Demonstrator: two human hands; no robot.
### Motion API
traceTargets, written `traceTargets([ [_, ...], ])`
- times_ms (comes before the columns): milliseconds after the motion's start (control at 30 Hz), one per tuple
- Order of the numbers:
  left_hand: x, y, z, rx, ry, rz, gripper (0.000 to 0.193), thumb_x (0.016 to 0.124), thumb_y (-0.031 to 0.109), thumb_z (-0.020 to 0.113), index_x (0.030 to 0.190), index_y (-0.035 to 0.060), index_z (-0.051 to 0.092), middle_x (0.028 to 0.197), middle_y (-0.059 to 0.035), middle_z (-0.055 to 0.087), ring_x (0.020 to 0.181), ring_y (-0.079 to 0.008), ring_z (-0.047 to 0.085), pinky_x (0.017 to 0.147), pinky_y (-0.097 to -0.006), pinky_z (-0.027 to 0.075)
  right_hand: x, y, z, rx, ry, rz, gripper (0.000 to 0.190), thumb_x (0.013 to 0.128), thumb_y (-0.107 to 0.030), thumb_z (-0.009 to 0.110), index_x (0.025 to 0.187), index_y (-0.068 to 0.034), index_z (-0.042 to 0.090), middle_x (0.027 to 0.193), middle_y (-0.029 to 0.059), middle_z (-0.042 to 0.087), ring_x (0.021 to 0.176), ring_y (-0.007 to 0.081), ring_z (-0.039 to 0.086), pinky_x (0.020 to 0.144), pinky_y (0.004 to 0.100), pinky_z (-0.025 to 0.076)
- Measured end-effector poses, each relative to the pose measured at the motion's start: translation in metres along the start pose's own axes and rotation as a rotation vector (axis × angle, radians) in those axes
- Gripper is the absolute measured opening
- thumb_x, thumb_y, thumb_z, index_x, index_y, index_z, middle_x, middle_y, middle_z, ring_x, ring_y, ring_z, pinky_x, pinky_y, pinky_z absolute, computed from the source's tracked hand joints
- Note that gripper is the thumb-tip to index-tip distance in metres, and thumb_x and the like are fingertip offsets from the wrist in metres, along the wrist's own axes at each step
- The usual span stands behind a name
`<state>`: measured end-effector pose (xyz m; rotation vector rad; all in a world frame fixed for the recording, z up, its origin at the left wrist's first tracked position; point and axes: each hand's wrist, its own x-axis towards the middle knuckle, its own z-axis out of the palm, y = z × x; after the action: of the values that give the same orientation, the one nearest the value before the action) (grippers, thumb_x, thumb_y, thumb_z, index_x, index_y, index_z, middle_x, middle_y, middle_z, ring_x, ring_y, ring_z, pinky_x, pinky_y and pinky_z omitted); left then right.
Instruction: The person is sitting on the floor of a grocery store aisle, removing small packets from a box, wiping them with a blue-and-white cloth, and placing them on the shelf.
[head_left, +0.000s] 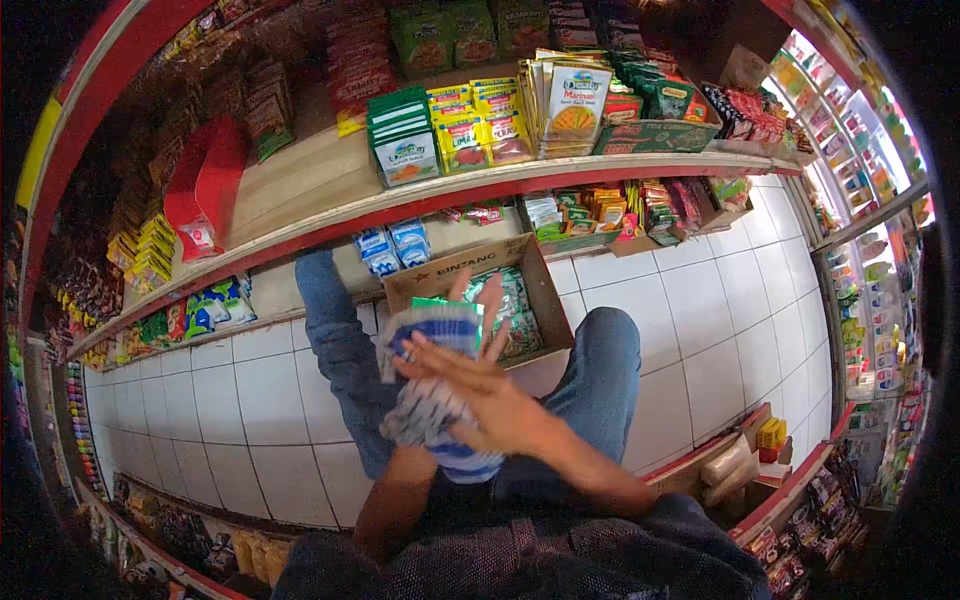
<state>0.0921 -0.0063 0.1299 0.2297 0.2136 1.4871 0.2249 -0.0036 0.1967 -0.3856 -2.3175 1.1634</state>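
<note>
A striped cloth (435, 337) in blue, white and grey, blurred by motion, lies between my two hands. My left hand (491, 319) is mostly hidden under it; its spread fingers show beyond the cloth, behind a green-edged packet (474, 307) that rests against them. From above, my right hand (484, 394) lies over the cloth with its fingers stretched out and its thumb on a hanging fold. Just beyond both hands, an open cardboard box (551, 300) on the tiled floor holds many small green and silver sachets (517, 300).
My knees flank the box. Ahead, a red-edged shelf (300, 225) carries seasoning packets (409, 154) and a red holder (202, 187). Below it are blue-and-white sachets (394, 247) and a carton of mixed sachets (577, 214). Another stocked shelf (787, 487) stands behind me at the right.
</note>
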Motion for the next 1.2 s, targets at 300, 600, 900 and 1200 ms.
traceTargets([
  [300,0.001,0.036,-0.017,0.188,-0.059,0.339,0.045,0.1,0.045,0.05,0.129,0.0101,0.049,0.115,-0.0074,0.053,0.107,-0.0181,0.052,0.097,-0.0425,0.049,-0.023,0.03,-0.002,0.198,0.204,0.066,0.04,0.078,-0.008,0.055,0.116,0.002,0.06,0.119,0.0211,0.063,0.114,0.038,0.06,0.101,0.0425,0.045],
  [600,0.087,0.137,0.072,1.713,0.201,0.944,0.017,0.085,0.013,0.074,0.094,0.0056,0.062,0.098,-0.0027,0.06,0.096,-0.0205,0.054,0.093,-0.0322,0.037,-0.11,0.082,-0.029,0.158,0.952,0.71,0.029,0.093,-0.02,0.049,0.097,0.005,0.064,0.088,0.0101,0.064,0.084,0.0177,0.055,0.078,0.0337,0.046],
  [900,0.134,0.172,0.047,2.013,0.106,0.992,0.019,0.081,0.021,0.077,0.094,0.0097,0.068,0.107,-0.0045,0.062,0.107,-0.0253,0.048,0.098,-0.0365,0.03,-0.153,0.085,-0.015,0.05,0.725,0.825,0.028,0.089,-0.016,0.048,0.092,0.007,0.064,0.08,0.0156,0.068,0.077,0.0212,0.061,0.072,0.0359,0.047],
  [1200,0.126,0.169,0.045,2.379,0.271,0.955,0.029,0.082,0.029,0.076,0.105,0.014,0.067,0.123,-0.0073,0.055,0.119,-0.0286,0.044,0.103,-0.0442,0.026,-0.167,0.108,-0.025,-0.01,0.506,0.85,0.026,0.09,-0.017,0.049,0.09,0.007,0.062,0.077,0.0187,0.063,0.075,0.0269,0.059,0.069,0.0413,0.045],
])
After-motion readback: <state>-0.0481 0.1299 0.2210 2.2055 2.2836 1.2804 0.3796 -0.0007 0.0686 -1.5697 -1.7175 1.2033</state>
